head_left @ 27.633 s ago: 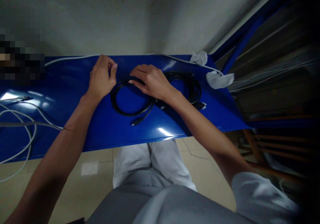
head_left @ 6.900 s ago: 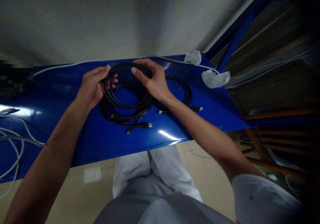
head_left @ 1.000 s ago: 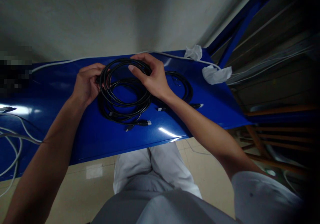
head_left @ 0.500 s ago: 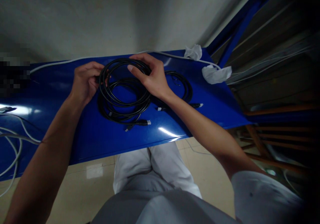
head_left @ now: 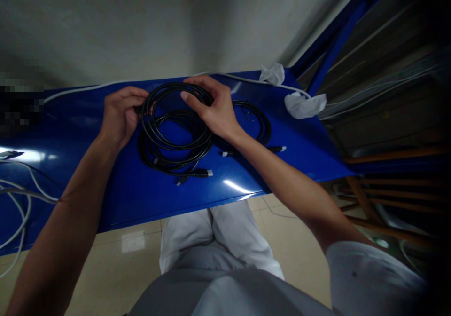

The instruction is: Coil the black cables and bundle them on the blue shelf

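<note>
A coil of black cable (head_left: 172, 142) lies on the blue table (head_left: 134, 198), its far side lifted off the surface. My left hand (head_left: 120, 116) pinches the coil's left edge with closed fingers. My right hand (head_left: 211, 106) grips the coil's upper right arc, thumb inside the loop. Two plug ends (head_left: 197, 174) stick out at the coil's near side. A second, smaller black coil (head_left: 259, 123) lies flat just right of my right wrist, with its plugs (head_left: 278, 149) towards me.
White cables (head_left: 21, 198) trail over the table's left end, and another white cable (head_left: 88, 88) runs along the far edge by the wall. Two crumpled white tissues (head_left: 303, 104) lie at the far right corner. Blue shelving and wooden bars stand to the right.
Almost nothing has moved in the last second; both hands keep their hold on the coil. Much earlier the coil lay flat under my hands.
</note>
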Motion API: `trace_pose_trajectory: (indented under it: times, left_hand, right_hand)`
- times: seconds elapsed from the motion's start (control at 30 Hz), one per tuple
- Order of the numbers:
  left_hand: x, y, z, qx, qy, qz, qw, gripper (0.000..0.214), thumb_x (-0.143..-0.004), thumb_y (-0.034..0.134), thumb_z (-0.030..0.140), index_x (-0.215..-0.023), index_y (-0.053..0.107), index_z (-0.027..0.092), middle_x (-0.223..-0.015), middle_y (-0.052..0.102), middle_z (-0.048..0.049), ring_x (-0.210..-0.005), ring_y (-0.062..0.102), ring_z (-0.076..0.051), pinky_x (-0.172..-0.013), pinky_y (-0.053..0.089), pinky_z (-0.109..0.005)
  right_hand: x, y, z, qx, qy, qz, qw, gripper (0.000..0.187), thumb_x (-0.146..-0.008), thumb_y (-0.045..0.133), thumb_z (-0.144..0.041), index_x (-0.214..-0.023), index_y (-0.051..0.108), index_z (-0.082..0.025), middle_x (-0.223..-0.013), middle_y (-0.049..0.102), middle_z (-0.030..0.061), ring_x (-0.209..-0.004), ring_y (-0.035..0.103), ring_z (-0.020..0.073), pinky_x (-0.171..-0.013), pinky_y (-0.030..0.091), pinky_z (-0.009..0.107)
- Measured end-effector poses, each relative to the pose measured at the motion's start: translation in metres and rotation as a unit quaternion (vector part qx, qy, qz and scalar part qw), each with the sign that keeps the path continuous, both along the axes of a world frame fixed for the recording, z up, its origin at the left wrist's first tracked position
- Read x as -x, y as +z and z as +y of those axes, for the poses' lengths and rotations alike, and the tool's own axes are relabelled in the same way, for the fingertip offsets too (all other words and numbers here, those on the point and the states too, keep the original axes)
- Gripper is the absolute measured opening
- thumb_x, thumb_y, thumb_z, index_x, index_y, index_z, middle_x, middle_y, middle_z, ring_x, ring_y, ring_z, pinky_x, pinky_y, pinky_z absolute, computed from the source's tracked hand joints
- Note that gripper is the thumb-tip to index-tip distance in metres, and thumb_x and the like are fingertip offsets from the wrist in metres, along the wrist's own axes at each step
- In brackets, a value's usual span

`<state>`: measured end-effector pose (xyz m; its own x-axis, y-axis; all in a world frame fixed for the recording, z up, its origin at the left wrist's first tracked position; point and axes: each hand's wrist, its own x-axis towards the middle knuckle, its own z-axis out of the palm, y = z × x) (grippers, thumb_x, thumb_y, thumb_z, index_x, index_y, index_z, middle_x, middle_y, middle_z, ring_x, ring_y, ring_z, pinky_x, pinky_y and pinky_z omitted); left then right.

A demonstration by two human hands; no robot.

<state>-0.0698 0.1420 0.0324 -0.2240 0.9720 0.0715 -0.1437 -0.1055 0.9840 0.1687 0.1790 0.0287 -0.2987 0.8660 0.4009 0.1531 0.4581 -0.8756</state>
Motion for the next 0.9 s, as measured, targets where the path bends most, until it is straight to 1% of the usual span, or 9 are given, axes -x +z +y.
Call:
trace_pose_trajectory:
  times: [0.13,0.27,0.4,0.57,0.73,0.8,0.9]
  left_hand:
    - [0.002,-0.001,0.0,0.004,-0.008,0.005,1.0,0.016,-0.073,0.064,0.008,-0.078,0.078,0.013,-0.074,0.074,-0.0057,-0.062,0.066,-0.014,-0.059,0.054,-0.023]
    - [0.006,-0.003,0.0,-0.001,-0.034,0.007,0.999,0.015,-0.072,0.065,0.012,-0.079,0.079,0.012,-0.073,0.072,-0.0073,-0.064,0.065,-0.015,-0.059,0.052,-0.023]
    - [0.012,0.0,-0.003,0.033,-0.072,0.017,0.997,0.021,-0.074,0.068,0.017,-0.087,0.083,0.013,-0.078,0.076,-0.0087,-0.067,0.068,-0.017,-0.058,0.054,-0.024]
    - [0.017,0.006,-0.006,0.061,-0.092,0.012,0.994,0.024,-0.072,0.072,0.017,-0.092,0.084,0.014,-0.083,0.079,-0.0099,-0.071,0.072,-0.018,-0.062,0.059,-0.025]
    - [0.019,0.008,-0.006,0.076,-0.134,-0.009,0.988,0.024,-0.077,0.069,0.019,-0.096,0.082,0.015,-0.084,0.08,-0.0112,-0.069,0.072,-0.021,-0.062,0.063,-0.031]
    - [0.019,0.008,-0.007,0.074,-0.148,-0.015,0.986,0.025,-0.078,0.068,0.019,-0.098,0.081,0.015,-0.084,0.08,-0.0114,-0.067,0.071,-0.02,-0.061,0.063,-0.031]
    - [0.018,0.008,-0.007,0.074,-0.151,-0.016,0.986,0.025,-0.077,0.069,0.018,-0.097,0.082,0.013,-0.083,0.08,-0.0118,-0.066,0.072,-0.02,-0.06,0.063,-0.029]
  right_hand:
    - [0.0,-0.001,0.0,-0.004,0.003,0.003,1.0,0.049,-0.095,0.077,-0.068,-0.12,0.074,-0.027,-0.125,0.081,0.0083,-0.129,0.073,0.0301,-0.115,0.061,0.045]
    - [-0.001,-0.001,0.0,-0.015,0.01,0.004,1.0,0.049,-0.097,0.075,-0.067,-0.121,0.073,-0.024,-0.125,0.08,0.0091,-0.13,0.072,0.0302,-0.116,0.06,0.046]
    - [-0.001,-0.001,0.0,-0.025,0.014,0.007,1.0,0.047,-0.099,0.074,-0.064,-0.12,0.073,-0.022,-0.123,0.08,0.0087,-0.129,0.073,0.0299,-0.117,0.059,0.048]
    - [-0.001,-0.001,0.0,-0.021,0.013,0.015,1.0,0.045,-0.098,0.075,-0.064,-0.12,0.073,-0.025,-0.121,0.08,0.0082,-0.129,0.073,0.0301,-0.116,0.06,0.047]
    - [0.0,-0.003,0.001,-0.014,0.009,0.019,1.0,0.045,-0.096,0.077,-0.066,-0.119,0.073,-0.028,-0.122,0.08,0.0081,-0.127,0.073,0.031,-0.116,0.061,0.049]
    - [0.0,-0.002,0.001,-0.018,0.011,0.02,1.0,0.045,-0.096,0.076,-0.066,-0.119,0.073,-0.027,-0.121,0.08,0.008,-0.126,0.074,0.0305,-0.116,0.061,0.048]
    - [0.0,-0.001,0.0,-0.019,0.013,0.008,1.0,0.046,-0.097,0.075,-0.066,-0.12,0.073,-0.026,-0.121,0.08,0.0079,-0.128,0.073,0.0303,-0.115,0.062,0.047]
